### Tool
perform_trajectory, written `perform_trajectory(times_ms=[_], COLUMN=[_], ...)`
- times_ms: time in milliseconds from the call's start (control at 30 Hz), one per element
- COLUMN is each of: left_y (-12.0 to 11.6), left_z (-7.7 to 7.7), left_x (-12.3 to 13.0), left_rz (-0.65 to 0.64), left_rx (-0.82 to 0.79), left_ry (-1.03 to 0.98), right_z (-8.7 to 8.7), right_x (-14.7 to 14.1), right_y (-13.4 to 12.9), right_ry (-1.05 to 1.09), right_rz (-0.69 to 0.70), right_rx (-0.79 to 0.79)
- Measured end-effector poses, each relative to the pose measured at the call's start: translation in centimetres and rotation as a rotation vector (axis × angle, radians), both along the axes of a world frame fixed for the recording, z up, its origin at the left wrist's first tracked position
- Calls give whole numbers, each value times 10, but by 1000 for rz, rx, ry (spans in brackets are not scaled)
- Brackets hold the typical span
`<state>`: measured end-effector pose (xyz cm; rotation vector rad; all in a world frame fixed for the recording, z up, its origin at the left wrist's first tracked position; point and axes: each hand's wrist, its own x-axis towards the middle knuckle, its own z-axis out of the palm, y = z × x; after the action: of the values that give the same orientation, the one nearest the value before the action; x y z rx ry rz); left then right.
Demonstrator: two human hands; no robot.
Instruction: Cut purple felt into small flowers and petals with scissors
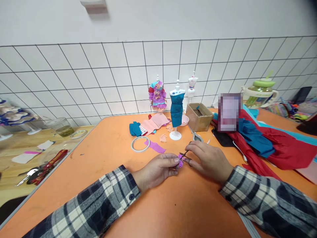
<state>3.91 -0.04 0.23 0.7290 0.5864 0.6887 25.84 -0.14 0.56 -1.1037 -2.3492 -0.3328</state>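
My left hand (163, 168) pinches a small gathered purple paper piece (181, 162) between thumb and fingers, low over the orange table. My right hand (210, 158) has its fingers through the handles of small dark scissors (185, 154), whose blades cross at the purple piece. Behind my hands a mini dress form (176, 109) in teal wrap stands upright on a white round base. A flat purple paper strip (155, 146) lies beyond my left hand, partly beside a roll of white tape (140, 144).
Pink crepe paper (153, 123) and scraps lie at the back near a doll-size purple outfit (158, 96) on a stand. A cardboard box (199, 117), grey-handled scissors (197, 137), a propped phone (230, 112) and red fabric-like sheets (289, 142) stand or lie to the right.
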Motion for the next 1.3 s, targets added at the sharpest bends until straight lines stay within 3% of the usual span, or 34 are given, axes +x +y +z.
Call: perform_trajectory(times_ms=[300,767,1300], left_y=[0,1,-1], left_z=[1,1,3], left_x=[0,2,2], left_rz=[56,123,125], left_rx=[9,-8,-16], left_ry=[18,19,14], right_z=[-1,9,5], right_x=[-2,-7,-7], right_y=[-4,-11,-10], right_ry=[27,-70,-82], right_rz=[-13,-176,-141], right_rx=[-150,176,149])
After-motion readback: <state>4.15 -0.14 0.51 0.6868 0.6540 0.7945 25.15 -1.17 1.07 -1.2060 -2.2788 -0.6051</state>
